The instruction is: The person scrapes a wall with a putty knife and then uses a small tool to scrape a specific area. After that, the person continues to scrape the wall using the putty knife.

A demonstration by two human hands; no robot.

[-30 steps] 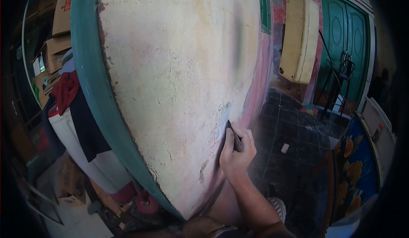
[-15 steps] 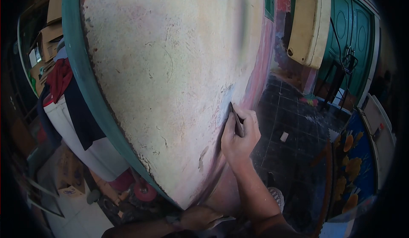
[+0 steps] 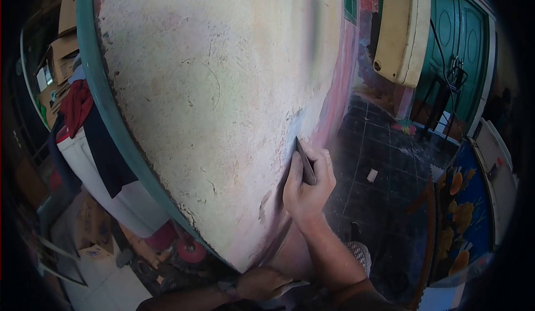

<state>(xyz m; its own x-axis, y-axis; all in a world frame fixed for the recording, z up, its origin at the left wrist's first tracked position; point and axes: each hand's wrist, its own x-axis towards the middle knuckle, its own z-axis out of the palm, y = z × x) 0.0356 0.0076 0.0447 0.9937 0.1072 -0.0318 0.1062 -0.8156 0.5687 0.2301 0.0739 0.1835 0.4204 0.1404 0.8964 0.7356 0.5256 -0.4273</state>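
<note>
My right hand [image 3: 308, 191] is closed round a thin, dark, flat scraper [image 3: 305, 163], its pointed corner against the worn, pale painted wall [image 3: 184, 99]. I cannot make out what the blade is made of. Around that corner the wall has a bluish patch [image 3: 293, 126] and chipped paint. Low in the view, my left hand [image 3: 262, 284] is closed on a thin pale flat piece [image 3: 290, 286], mostly hidden by the fingers. It stays near the wall's bottom edge.
A green frame [image 3: 120, 127] edges the wall on the left. Beyond it stand a white cabinet-like piece [image 3: 106, 171] draped with cloths and cardboard boxes [image 3: 64, 52]. To the right are dark floor tiles [image 3: 384, 210] with a small pale block [image 3: 371, 175], a blue flowered panel [image 3: 473, 216] and green doors [image 3: 454, 38].
My right hand with the scraper has shifted slightly left and down along the wall. The view has moved a little. My left hand looks nearly the same.
</note>
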